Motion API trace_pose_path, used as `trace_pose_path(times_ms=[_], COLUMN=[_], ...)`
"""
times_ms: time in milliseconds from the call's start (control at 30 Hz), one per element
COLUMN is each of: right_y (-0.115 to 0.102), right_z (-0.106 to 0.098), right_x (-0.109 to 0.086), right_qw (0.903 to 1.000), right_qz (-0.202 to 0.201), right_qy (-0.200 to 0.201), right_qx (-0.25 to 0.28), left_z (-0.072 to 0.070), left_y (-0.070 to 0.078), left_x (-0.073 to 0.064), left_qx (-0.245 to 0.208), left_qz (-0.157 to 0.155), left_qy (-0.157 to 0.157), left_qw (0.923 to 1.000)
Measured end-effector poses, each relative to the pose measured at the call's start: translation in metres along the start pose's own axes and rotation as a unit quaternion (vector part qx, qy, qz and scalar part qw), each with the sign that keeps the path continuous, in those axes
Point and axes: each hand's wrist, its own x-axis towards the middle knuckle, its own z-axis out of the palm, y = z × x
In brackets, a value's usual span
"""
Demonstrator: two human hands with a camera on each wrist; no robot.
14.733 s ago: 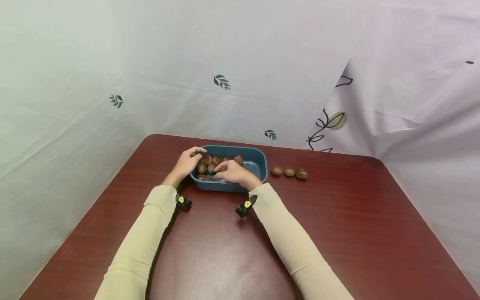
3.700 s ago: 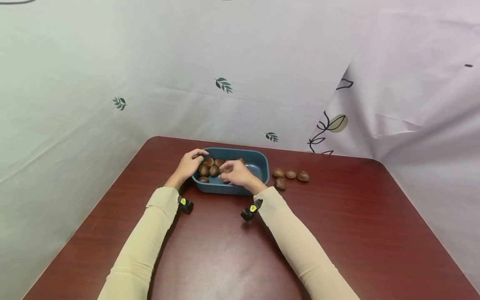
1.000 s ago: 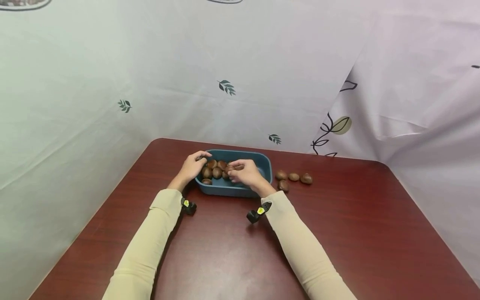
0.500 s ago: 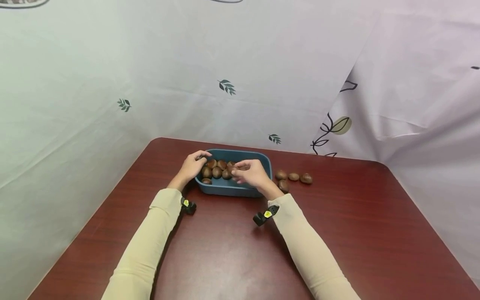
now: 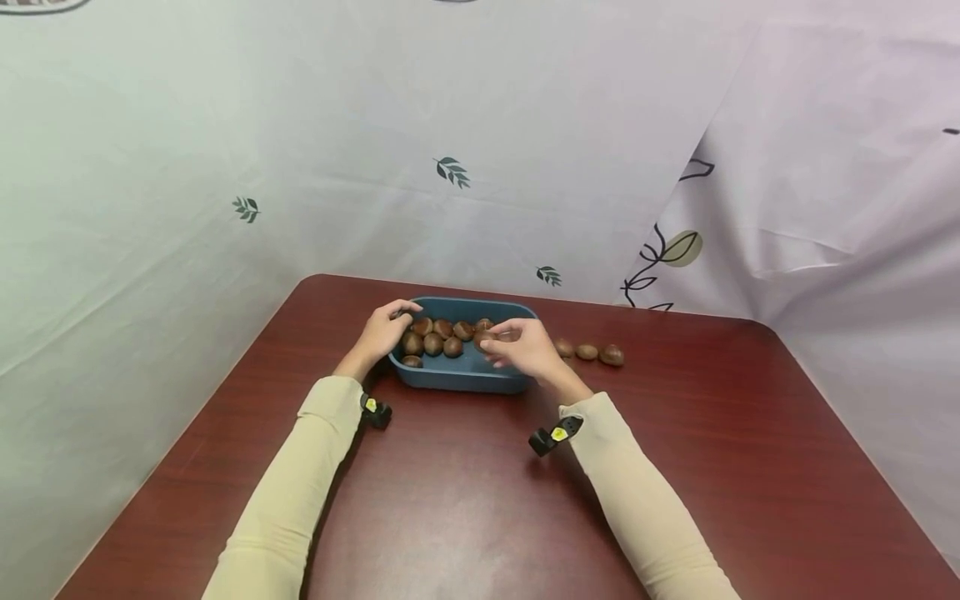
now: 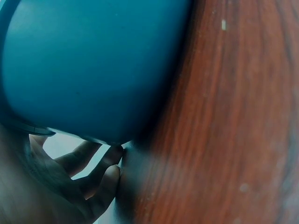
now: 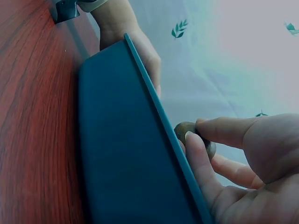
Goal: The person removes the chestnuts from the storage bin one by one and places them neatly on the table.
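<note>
A blue rectangular box (image 5: 461, 382) stands on the table with several chestnuts (image 5: 432, 345) in it, mostly toward its left half. My left hand (image 5: 380, 333) holds the box's left end; in the left wrist view its fingers (image 6: 110, 179) lie against the outside of the end wall. Above the right part of the box, my right hand (image 5: 531, 348) pinches one chestnut (image 7: 187, 130) between thumb and fingers, level with the rim in the right wrist view. Right of the box, a short row of chestnuts (image 5: 587, 352) lies on the table, partly covered by the right hand.
The dark red table (image 5: 450, 483) reaches back to a pale cloth (image 5: 360, 125) printed with leaves, which also hangs at both sides. Each wrist wears a black camera on a strap, the right one (image 5: 551, 437) low over the table.
My right hand has lifted a chestnut from the others and moved right with it. Since the oldest frame, another chestnut came to lie by the row. The left hand stays at the box.
</note>
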Motion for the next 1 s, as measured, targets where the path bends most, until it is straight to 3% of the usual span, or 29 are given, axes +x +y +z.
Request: trace_pose_path(times_ms=[567, 800, 1000], right_y=[-0.004, 0.002, 0.007], right_z=[-0.03, -0.046, -0.058], right_x=[-0.022, -0.032, -0.038], right_qw=[0.9997, 0.9999, 0.9988], right_qz=[0.018, 0.006, 0.028], right_qy=[0.007, 0.014, 0.035], right_qx=[-0.017, -0.008, 0.02], left_z=[-0.002, -0.001, -0.001], left_y=[-0.003, -0.002, -0.004], left_x=[-0.002, 0.0, 0.002], left_qx=[0.0, 0.001, 0.0], left_qz=[-0.011, -0.004, -0.002], left_qy=[-0.001, -0.007, -0.004], left_qw=[0.9999, 1.0, 1.0])
